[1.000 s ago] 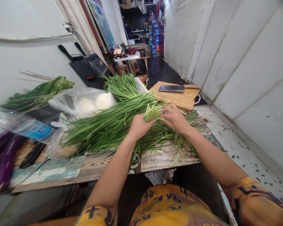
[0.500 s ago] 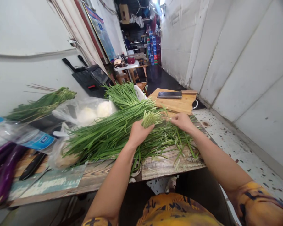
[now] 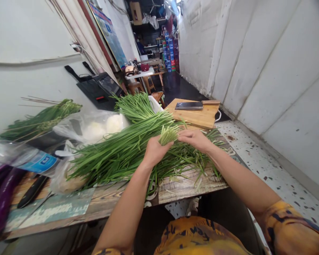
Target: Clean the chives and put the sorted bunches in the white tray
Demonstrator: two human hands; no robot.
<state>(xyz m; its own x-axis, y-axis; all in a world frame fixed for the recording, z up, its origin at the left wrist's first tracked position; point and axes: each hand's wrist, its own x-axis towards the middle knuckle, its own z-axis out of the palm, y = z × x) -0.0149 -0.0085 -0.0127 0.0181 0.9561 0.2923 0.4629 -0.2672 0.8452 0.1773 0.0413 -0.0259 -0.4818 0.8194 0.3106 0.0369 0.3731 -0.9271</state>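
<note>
My left hand is wrapped round a bunch of garlic chives, whose pale cut-looking stem ends stick out towards the right. The long green leaves trail left across the table. My right hand is at those stem ends, fingers bent together against them; whether a stem is pinched there I cannot make out. Below and right of my right hand lie loose trimmings and stray leaves. More chives are heaped behind the bunch, beside a white container.
Behind my right hand a cleaver rests on a wooden cutting board. To the left are a plastic bag with white round things, a water bottle, eggplants and a black-handled knife. A wall runs along the right.
My right hand has moved left, from above the trimmings to the stem ends of the bunch. The left hand keeps its hold. The view has shifted slightly.
</note>
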